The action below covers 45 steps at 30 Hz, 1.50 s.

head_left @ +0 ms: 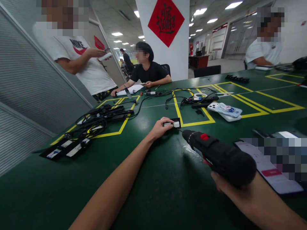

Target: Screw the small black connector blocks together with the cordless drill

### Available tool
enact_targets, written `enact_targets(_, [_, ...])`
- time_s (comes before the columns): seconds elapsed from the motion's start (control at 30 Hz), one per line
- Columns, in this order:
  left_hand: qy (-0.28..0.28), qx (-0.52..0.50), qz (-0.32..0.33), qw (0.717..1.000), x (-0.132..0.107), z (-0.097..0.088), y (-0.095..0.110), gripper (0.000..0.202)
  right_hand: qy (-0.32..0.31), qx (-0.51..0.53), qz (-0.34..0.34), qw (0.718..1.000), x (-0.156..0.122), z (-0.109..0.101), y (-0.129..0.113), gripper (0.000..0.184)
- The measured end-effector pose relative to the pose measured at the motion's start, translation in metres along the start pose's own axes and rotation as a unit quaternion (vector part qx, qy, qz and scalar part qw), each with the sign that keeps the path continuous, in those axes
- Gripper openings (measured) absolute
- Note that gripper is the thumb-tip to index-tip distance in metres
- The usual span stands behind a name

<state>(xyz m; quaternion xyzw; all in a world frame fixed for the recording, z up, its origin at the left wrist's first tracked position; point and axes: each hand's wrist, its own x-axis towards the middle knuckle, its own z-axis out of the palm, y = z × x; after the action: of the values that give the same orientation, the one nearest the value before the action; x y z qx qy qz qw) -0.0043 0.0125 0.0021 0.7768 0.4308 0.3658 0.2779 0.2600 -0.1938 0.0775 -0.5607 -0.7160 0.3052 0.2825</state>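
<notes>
My right hand (223, 185) is wrapped round the grip of a black cordless drill (216, 153) with a red switch on top. The drill's chuck points left, and its thin bit ends close to a small black plate with a white piece (177, 123) on it. Whether the bit touches the plate I cannot tell. Fingers of my left hand (161, 127) close over the left part of this plate, pressing it on the green table (148, 179). A crumpled clear plastic scrap (192, 149) lies under the drill.
Tangled black cables (107, 113) and black plates with white labels (67, 148) lie at left. Phones (225, 111) and a corded pen-like tool (201, 99) are farther back. At right lies a tablet-like screen (268, 169). Several people are around the table, one standing at left (79, 57).
</notes>
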Motion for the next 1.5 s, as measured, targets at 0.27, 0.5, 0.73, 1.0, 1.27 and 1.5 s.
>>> enact_targets(0.27, [0.019, 0.022, 0.037, 0.999, -0.006, 0.002, 0.004, 0.038, -0.026, -0.128, -0.007, 0.991, -0.014, 0.015, 0.001, 0.08])
enact_targets(0.5, [0.073, 0.163, 0.101, 0.979, -0.016, 0.009, 0.014, 0.065, -0.067, -0.253, -0.002, 0.965, 0.001, 0.055, -0.021, 0.081])
enact_targets(0.73, [0.072, 0.261, 0.131, 0.954, -0.021, 0.009, 0.018, 0.039, -0.096, -0.26, -0.031, 0.96, 0.003, 0.053, -0.043, 0.084])
enact_targets(1.0, [0.108, 0.265, 0.141, 0.948, -0.026, 0.011, 0.028, 0.036, 0.103, -0.156, -0.072, 0.98, 0.11, 0.039, -0.051, 0.038])
enact_targets(1.27, [0.15, 0.244, 0.15, 0.946, -0.028, 0.009, 0.03, 0.032, 0.1, -0.025, -0.135, 0.985, 0.171, 0.079, -0.008, 0.028])
enact_targets(1.5, [0.103, 0.24, 0.14, 0.955, -0.023, 0.013, 0.03, 0.057, 0.118, 0.004, -0.144, 0.983, 0.18, 0.078, 0.022, 0.026])
